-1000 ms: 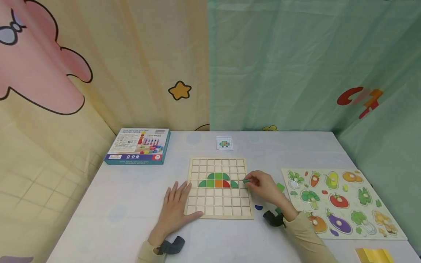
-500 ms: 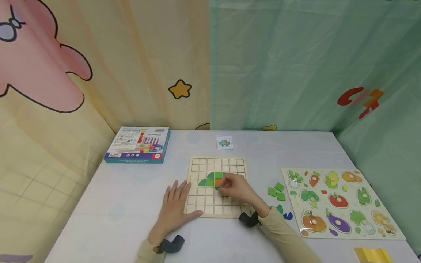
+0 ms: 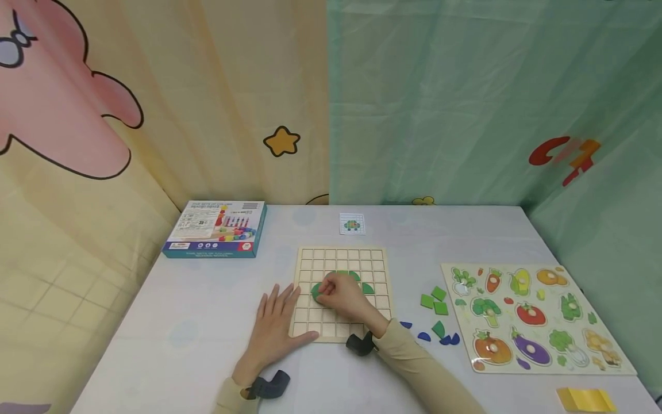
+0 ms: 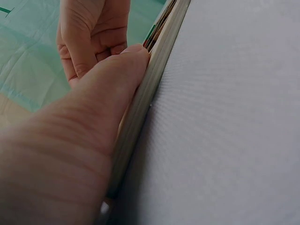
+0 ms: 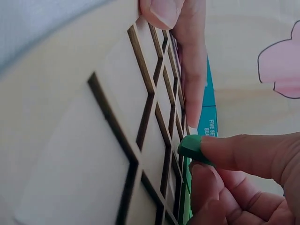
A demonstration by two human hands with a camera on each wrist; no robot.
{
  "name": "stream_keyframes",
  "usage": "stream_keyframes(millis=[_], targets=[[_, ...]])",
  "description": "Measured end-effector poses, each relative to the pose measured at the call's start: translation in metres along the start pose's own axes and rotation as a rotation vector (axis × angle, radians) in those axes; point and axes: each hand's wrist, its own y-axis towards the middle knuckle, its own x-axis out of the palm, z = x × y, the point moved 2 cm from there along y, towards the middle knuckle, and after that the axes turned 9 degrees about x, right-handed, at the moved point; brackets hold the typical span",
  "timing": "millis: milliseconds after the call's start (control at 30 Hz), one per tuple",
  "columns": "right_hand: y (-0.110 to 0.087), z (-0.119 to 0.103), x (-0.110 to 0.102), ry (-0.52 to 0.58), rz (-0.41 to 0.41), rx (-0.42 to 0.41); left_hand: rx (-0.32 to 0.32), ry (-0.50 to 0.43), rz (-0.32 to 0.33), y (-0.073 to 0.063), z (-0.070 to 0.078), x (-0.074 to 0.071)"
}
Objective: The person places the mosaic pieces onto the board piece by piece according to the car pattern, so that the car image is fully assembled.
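A wooden grid board [image 3: 305,264] lies at the middle of the table. My left hand [image 3: 276,328] rests along its left side with fingers spread, the thumb at the near edge. Over the board's left half, my right hand [image 3: 345,296] pinches a small green piece with a curved edge [image 5: 190,146] between thumb and fingertips. In the right wrist view that piece is close over the cells. Green rounded pieces [image 3: 368,288] sit in the grid, and the right hand hides the middle of the pattern.
Green square tiles [image 3: 438,294], a green rounded piece [image 3: 438,329] and several blue pieces [image 3: 424,337] lie right of the board. Beyond them is a vegetable puzzle board [image 3: 552,313]. A pattern card [image 3: 352,224], a boxed set [image 3: 214,229] and a yellow block [image 3: 586,400] stand around.
My right hand has carried the green piece leftward, from the board's right edge across to its left half. The left hand has stayed in place.
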Motion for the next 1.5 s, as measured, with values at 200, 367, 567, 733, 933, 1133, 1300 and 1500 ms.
stream_keyframes(millis=[200, 367, 567, 733, 933, 1133, 1300, 1500], targets=[[0.0013, -0.0027, 0.0053, -0.057, 0.009, 0.023, -0.001, 0.008, -0.003, 0.0005, -0.0003, -0.0001], [0.0007, -0.0048, 0.0052, -0.108, 0.009, 0.062, 0.001, 0.01, -0.008, 0.0002, -0.0006, -0.0004], [-0.0008, -0.0082, 0.004, -0.164, 0.016, 0.059, 0.001, 0.003, -0.001, -0.0001, -0.0004, -0.001], [-0.0012, -0.0097, 0.0054, -0.201, 0.012, 0.062, -0.006, -0.002, -0.009, 0.0, 0.0001, -0.0007], [0.0006, -0.0081, 0.0078, -0.238, 0.027, 0.072, -0.007, -0.003, -0.011, -0.0003, -0.0003, 0.0], [0.0006, -0.0085, 0.0075, -0.251, 0.036, 0.102, -0.003, -0.005, -0.002, -0.0005, -0.0002, 0.0004], [-0.0004, -0.0089, 0.0072, -0.263, 0.044, 0.108, 0.0, 0.0, 0.002, -0.0003, 0.0001, 0.0002], [-0.001, -0.0081, 0.0058, -0.261, 0.03, 0.097, -0.004, -0.001, -0.002, -0.0003, 0.0005, -0.0004]])
